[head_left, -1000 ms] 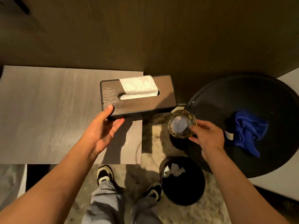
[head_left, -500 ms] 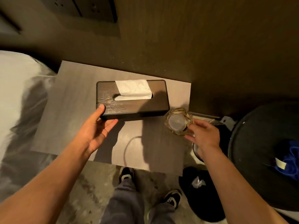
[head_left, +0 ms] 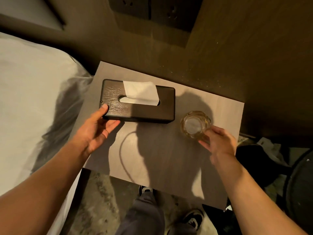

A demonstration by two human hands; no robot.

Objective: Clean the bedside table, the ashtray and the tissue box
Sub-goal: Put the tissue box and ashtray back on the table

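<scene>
Table (head_left: pixel 160 158) looked wiped, no cloth in view. Tissue box (head_left: pixel 140 109) sat at its back-left; our left hand (head_left: pixel 96 131) gripped the box's near-left corner, thumb on top. Ashtray (head_left: pixel 194 124) sat right of it, right hand (head_left: pixel 218 143) fingers curled on its rim. We judged cleaning nearly done, only release left.

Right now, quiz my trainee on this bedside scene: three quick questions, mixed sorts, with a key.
1. True or false: the ashtray is stacked on the tissue box.
2. Which hand holds the ashtray: A) left hand B) right hand?
3. Fill in: a white ___ sticks out of the box's slot.

Key: 1 false, it is over the table, right of the box. 2 B. 3 tissue.
</scene>
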